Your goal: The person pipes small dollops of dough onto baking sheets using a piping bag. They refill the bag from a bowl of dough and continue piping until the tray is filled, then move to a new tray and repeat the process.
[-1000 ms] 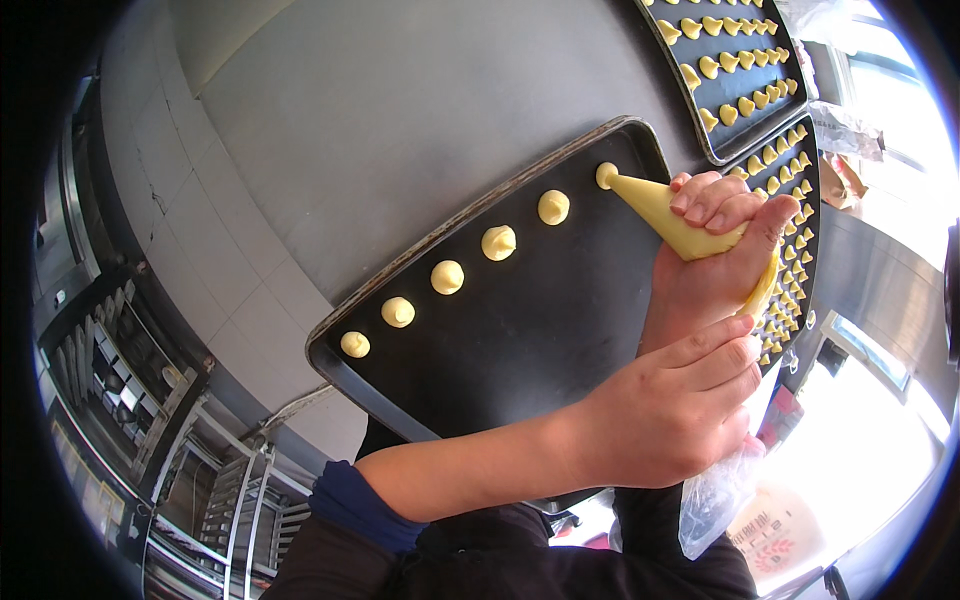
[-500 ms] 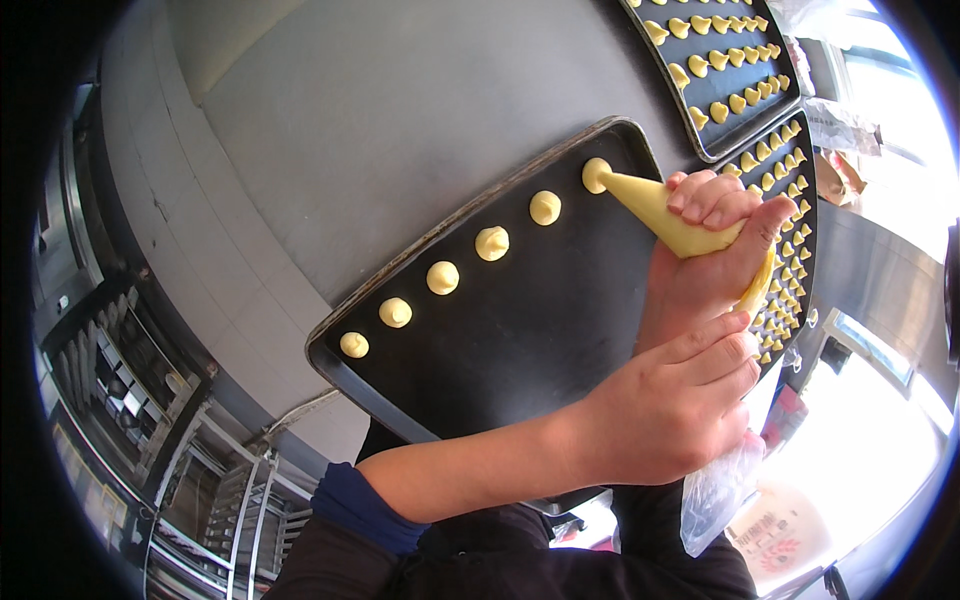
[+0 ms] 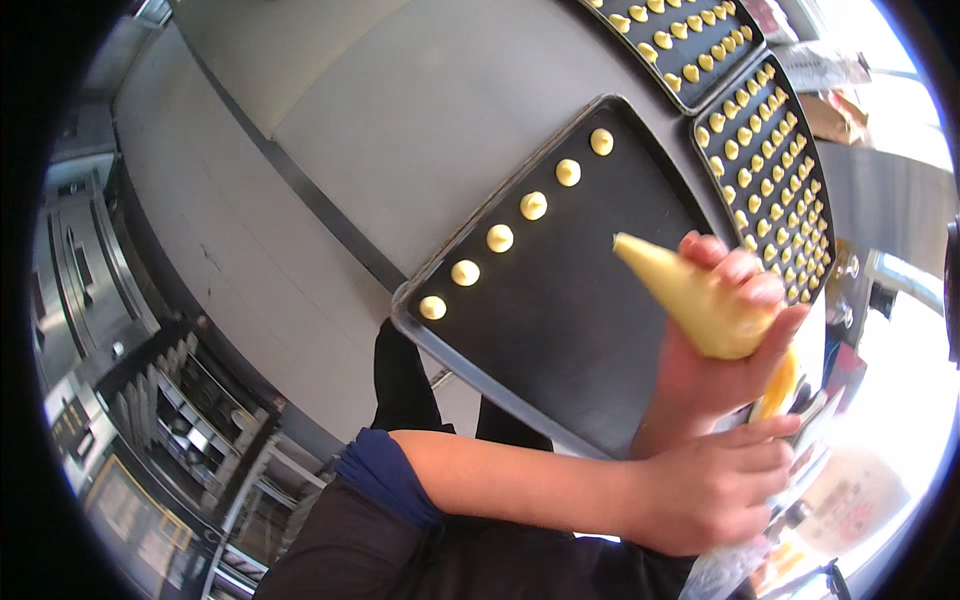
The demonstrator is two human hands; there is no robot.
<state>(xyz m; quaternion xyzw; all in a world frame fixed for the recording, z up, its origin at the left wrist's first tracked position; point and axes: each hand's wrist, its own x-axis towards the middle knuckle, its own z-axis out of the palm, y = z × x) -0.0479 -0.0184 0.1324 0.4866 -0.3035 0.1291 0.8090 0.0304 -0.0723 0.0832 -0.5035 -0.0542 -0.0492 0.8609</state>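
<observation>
My right hand (image 3: pixel 700 375) is wrapped round a clear piping bag (image 3: pixel 665 285) filled with pale yellow batter. The bag's narrow tip points up and left over a dark baking tray (image 3: pixel 590 330), apart from the piped mounds. My left hand (image 3: pixel 705 490) is closed on the bag's twisted rear part, just below the right hand; its forearm crosses the tray's near edge. Several round yellow mounds (image 3: pixel 534 206) stand in one row along the tray's far left edge, each with a small peak. My right forearm is mostly hidden behind the left.
Two more dark trays, an upper one (image 3: pixel 668 62) and a right one (image 3: pixel 735 165), carry rows of piped mounds. The grey worktop (image 3: pixel 420 120) extends to the far left. A metal rack (image 3: pixel 265 500) stands at lower left, and a brown paper bag (image 3: pixel 832 118) lies at far right.
The piping bag's tip has come off the last mound at the row's upper end and moved toward me. Both hands moved with it, and the whole view has shifted.
</observation>
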